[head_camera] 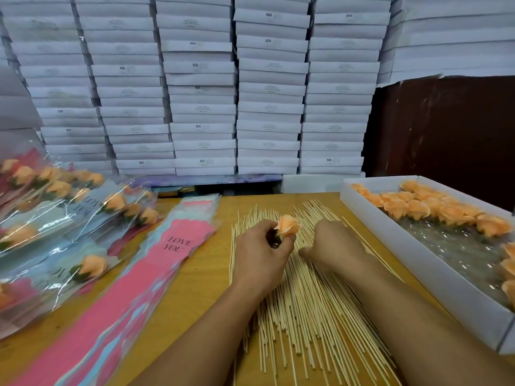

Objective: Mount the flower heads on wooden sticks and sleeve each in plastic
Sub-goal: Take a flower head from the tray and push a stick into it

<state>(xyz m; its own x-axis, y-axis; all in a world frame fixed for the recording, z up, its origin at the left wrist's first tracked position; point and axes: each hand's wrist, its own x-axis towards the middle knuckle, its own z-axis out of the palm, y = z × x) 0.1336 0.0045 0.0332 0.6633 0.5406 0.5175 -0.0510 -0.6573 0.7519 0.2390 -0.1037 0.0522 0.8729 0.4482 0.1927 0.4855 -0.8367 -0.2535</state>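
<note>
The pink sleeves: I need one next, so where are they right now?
In the head view, the pink sleeves lie in a stack left of the wooden sticks, just right of the finished wrapped flowers.

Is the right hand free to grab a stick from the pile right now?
Probably yes. The right hand rests directly on the loose wooden sticks, holds nothing visible, and nothing lies between; the left hand holds the flower head off to the side.

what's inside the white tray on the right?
The white tray holds loose orange flower heads along its far side and right edge, on a shiny clear liner. Its nearest end runs out of frame.
</note>
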